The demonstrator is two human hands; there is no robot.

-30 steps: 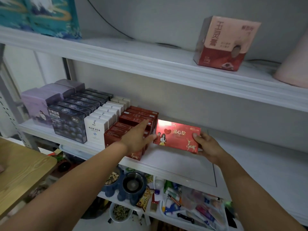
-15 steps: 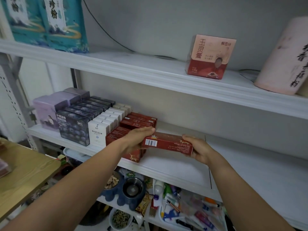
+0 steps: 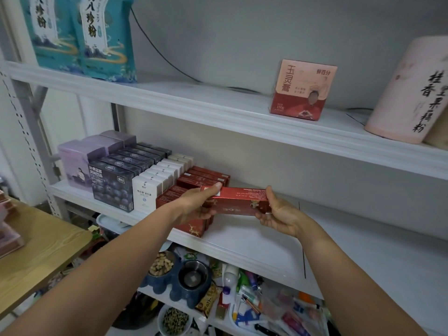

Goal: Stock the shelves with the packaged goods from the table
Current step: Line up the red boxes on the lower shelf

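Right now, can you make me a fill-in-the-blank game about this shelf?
The left hand and right hand hold one ____ box.
The teal bags stand on the ____ shelf.
The white boxes stand ____ the dark blue boxes and the deer-marked boxes.
Missing words: red; top; between.

Red gold-deer box (image 3: 238, 201); navy blueberry-print boxes (image 3: 112, 189); lilac boxes (image 3: 75, 166); teal pouches (image 3: 104, 40).

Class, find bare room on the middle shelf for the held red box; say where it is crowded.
Free: the middle shelf right of the stacked red boxes. Crowded: its left end, packed with white boxes, dark boxes, purple boxes.
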